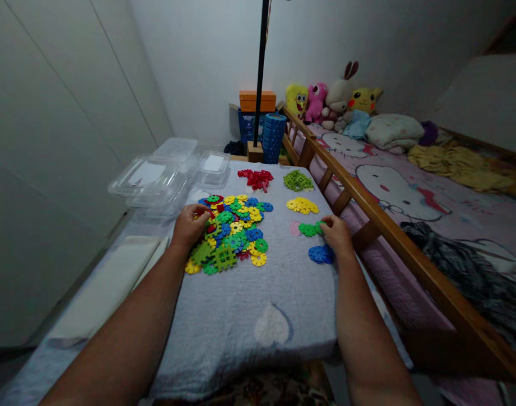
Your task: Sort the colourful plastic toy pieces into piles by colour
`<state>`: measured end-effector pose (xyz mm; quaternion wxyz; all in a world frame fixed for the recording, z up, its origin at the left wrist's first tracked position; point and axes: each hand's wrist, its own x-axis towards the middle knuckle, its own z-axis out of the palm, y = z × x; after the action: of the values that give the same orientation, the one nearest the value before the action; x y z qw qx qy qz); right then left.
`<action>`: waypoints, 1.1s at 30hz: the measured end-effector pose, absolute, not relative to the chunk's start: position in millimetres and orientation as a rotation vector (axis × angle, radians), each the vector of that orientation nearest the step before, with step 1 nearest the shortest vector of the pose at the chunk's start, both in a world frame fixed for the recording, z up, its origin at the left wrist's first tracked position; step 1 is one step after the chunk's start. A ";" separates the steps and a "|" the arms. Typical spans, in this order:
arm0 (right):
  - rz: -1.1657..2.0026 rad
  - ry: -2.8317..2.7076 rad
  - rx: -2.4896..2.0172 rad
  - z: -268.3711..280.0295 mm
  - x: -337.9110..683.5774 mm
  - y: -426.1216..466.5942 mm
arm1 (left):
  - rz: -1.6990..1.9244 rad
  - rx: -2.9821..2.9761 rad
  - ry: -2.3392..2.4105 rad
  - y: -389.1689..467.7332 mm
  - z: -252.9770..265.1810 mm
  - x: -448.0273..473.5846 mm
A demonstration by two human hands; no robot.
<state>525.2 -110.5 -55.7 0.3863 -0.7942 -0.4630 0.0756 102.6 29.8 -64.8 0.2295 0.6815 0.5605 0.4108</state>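
Observation:
My left hand (190, 225) is at the left side of a mixed pile of plastic building pieces (236, 225). Its fingers are curled together by some red pieces, and what they hold, if anything, is hidden. The pile has notched discs in yellow, blue and green, plus olive-green square lattice pieces (224, 257). My right hand (337, 232) pinches the edge of a green notched disc beside a small group of green discs (309, 229). Blue discs (320, 254) lie just below it, yellow discs (302, 206) above.
Red pieces (256, 180) and light-green pieces (298, 180) form groups at the table's far end. Clear plastic boxes (150, 175) stand at the left. A wooden bed rail (359, 192) runs along the right side, and a black pole (260, 73) rises behind.

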 end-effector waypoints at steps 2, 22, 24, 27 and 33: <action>0.177 -1.198 -2.060 -58.1 524.8 -109.0 | 1.130 1.885 1.537 29.6 -63.9 102.9; 0.157 -2.142 -1.383 -38.7 363.1 -114.9 | 1.207 1.859 1.499 30.0 -68.0 102.3; 0.190 -2.243 -1.362 -37.6 344.4 -116.6 | 1.206 1.857 1.500 29.7 -67.4 102.6; 0.223 -2.339 -1.343 -35.8 326.3 -115.1 | 1.200 1.849 1.500 29.1 -66.9 103.1; 0.252 -2.398 -1.313 -38.8 311.3 -109.0 | 1.210 1.834 1.484 28.7 -66.5 103.8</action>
<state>311.3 -109.0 -38.8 0.1967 -0.4689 -0.8564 0.0900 103.8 28.7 -66.5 0.2426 0.6711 0.5428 0.4428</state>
